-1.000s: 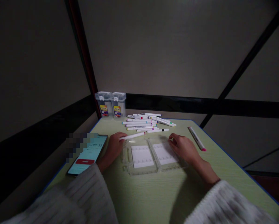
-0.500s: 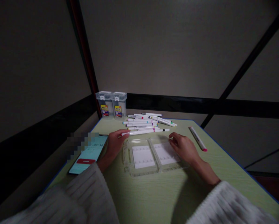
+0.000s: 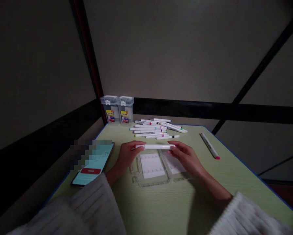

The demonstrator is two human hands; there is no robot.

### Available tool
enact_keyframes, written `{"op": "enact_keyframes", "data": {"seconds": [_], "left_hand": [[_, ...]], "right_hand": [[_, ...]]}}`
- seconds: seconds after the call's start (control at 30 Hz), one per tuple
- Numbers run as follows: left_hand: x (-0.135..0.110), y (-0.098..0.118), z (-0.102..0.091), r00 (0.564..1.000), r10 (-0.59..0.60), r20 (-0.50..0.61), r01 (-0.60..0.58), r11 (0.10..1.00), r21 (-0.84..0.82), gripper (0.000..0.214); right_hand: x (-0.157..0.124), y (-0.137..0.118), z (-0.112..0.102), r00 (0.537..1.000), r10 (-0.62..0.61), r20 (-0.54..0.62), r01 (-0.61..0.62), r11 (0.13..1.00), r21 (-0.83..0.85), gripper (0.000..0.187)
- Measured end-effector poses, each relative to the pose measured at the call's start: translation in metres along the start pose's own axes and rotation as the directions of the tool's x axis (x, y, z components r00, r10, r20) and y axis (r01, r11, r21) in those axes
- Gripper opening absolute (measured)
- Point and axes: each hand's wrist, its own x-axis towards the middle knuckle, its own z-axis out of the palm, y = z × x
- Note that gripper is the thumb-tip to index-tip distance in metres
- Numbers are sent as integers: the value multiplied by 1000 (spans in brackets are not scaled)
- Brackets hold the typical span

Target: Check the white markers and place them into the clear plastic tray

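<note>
A white marker (image 3: 157,147) is held level between both hands, above the far edge of an opened clear plastic case (image 3: 154,183). My left hand (image 3: 127,156) pinches its left end between thumb and fingers. The right end sits in the fingers of my right hand (image 3: 187,156), which covers that tip. White paper inserts (image 3: 151,165) show inside the two halves of the case; my right hand partly hides the right one. Just beyond my hands lies a loose pile of white markers (image 3: 151,130) with differently coloured ends.
Two clear lidded boxes (image 3: 125,111) with yellow labels stand at the table's back left corner. A phone (image 3: 95,169) with a lit screen lies on the left. One marker with a pink end (image 3: 209,146) rests alone near the right edge of the table (image 3: 158,209).
My left hand has lifted the marker away from the pile and drawn it nearer, over the case. My right hand, empty before, has moved left and closed on its right end.
</note>
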Motion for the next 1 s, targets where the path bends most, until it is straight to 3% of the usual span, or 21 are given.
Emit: {"op": "enact_keyframes", "data": {"seconds": [0.1,0.33,0.5,0.7,1.0], "left_hand": [[1,-4,1,1000,-16,3,16,998,-64,18],[2,-4,2,994,-107,-36,98,975,-202,15],[-3,0,2,999,-19,-30,15,993,-115,23],[-5,-3,3,999,-49,-17,48,997,-52,31],[-15,-6,4,979,124,164,-137,988,72,40]], "right_hand": [[-4,-3,4,999,49,8,-50,997,57,39],[-12,-7,11,995,63,73,-65,998,17,33],[-18,-4,17,989,-7,148,23,994,-104,35],[-24,-11,21,989,-37,141,60,985,-159,44],[-23,-5,19,993,-34,110,48,991,-126,46]]}}
